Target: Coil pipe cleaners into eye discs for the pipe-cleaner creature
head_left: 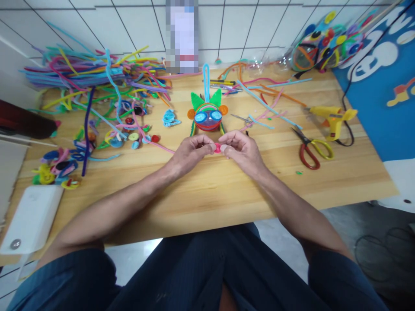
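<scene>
Between the fingertips of my left hand point(198, 147) and my right hand point(240, 147) is a small pink-red coil point(217, 148), probably wound pipe cleaner. Both hands pinch it from opposite sides just above the table. Directly behind them stands a pipe-cleaner figure point(207, 115) with green pointed ears, orange round side pieces, blue eyes, a red lower edge and a tall light-blue loop on top. Fingers partly cover the coil, and my hands hide the ends of the figure's dark green side strands.
Piles of pipe cleaners point(78, 71) and small coiled pieces point(58, 166) cover the left side. Scissors point(311, 149) and a yellow glue gun point(333, 119) with a black cord lie right. A white power bank point(32, 218) sits front left. Behind are a utility knife point(223, 82) and decorated clear bottles point(324, 49).
</scene>
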Demonstrator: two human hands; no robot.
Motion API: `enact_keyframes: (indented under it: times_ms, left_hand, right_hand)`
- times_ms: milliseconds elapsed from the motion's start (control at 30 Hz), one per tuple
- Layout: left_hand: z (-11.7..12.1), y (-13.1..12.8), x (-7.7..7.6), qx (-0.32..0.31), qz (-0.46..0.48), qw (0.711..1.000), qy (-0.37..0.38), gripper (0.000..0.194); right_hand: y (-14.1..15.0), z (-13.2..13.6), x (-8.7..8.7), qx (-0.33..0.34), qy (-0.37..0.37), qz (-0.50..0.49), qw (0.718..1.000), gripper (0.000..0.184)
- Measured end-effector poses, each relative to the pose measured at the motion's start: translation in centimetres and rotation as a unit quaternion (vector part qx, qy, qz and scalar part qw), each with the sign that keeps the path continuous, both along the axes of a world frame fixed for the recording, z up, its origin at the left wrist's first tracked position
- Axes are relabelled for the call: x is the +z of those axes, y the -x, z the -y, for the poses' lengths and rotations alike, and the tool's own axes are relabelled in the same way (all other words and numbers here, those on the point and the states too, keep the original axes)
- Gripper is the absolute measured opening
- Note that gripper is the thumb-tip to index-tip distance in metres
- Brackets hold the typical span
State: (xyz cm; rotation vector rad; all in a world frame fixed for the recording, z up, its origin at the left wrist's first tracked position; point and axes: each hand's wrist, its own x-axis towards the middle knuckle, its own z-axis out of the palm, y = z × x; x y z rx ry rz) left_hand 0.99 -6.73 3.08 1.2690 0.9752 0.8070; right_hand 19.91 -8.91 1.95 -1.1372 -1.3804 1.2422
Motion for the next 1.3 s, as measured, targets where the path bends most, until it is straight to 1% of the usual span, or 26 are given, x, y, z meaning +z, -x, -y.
enact_keyframes:
  times_ms: [233,333,500,733,900,1033,1133,1300]
  left_hand:
    - [0.1,0.2,-0.5,-0.027,-0.016,0.999,-0.030,0.018]
    - [0.1,0.3,-0.7,-0.036,-0.018,0.998,-0.045,0.017]
    - [0.3,0.4,-0.4,-0.039,-0.013,0.998,-0.057,0.020]
    - [0.2,0.4,-0.5,-0.047,-0.015,0.997,-0.061,0.022]
    - [0.3,0.2,-0.2,-0.022,-0.008,0.999,-0.035,0.024]
    - [0.4,0.0,0.1,-0.012,-0.004,1.000,-0.018,0.025]
    - [0.4,0.1,-0.2,-0.025,-0.011,0.999,-0.024,0.024]
    - [0.3,0.3,-1.6,-0.051,-0.040,0.995,-0.081,0.021]
  right_hand:
    - [0.4,0.3,-0.8,0.012,-0.022,0.014,1.000,0.013]
    - [0.5,0.5,-0.7,0.001,-0.032,0.018,0.999,0.013]
    - [0.6,0.7,-0.3,-0.010,-0.034,0.017,0.999,0.012]
    - [0.7,0.7,-0.3,-0.002,-0.022,0.004,1.000,0.013]
    - [0.2,0.3,-0.1,-0.010,0.004,-0.016,1.000,0.020]
    - [-0.3,-0.1,0.1,-0.019,0.013,-0.014,1.000,0.016]
    - [-0.2,-0.1,0.0,-0.007,0.008,-0.009,1.000,0.016]
    - [0.2,0.2,-0.3,0.013,-0.022,0.032,0.999,0.008]
